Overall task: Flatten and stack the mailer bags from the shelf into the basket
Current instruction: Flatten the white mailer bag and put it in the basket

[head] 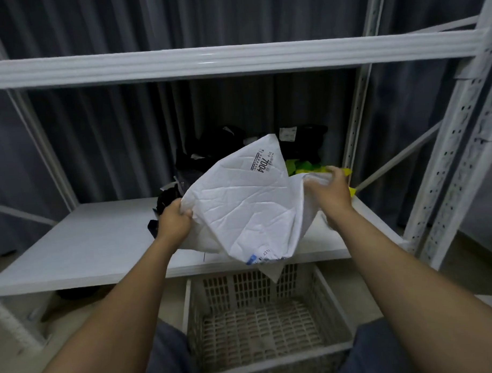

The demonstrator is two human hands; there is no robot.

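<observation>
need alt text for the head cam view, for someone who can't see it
Two bare hands hold a crumpled white mailer bag up over a shelf, the left hand gripping its left edge and the right hand its right edge. An empty slatted plastic basket sits on the floor below, and black and yellow-green bags lie piled further back.

mailer bag (240, 203): creased white plastic (matt) | basket (261, 325): slotted plastic | shelf (88, 247): smooth board

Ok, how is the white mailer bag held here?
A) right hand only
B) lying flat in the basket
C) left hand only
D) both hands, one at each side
D: the left hand and the right hand each grip a side of the white mailer bag.
</observation>
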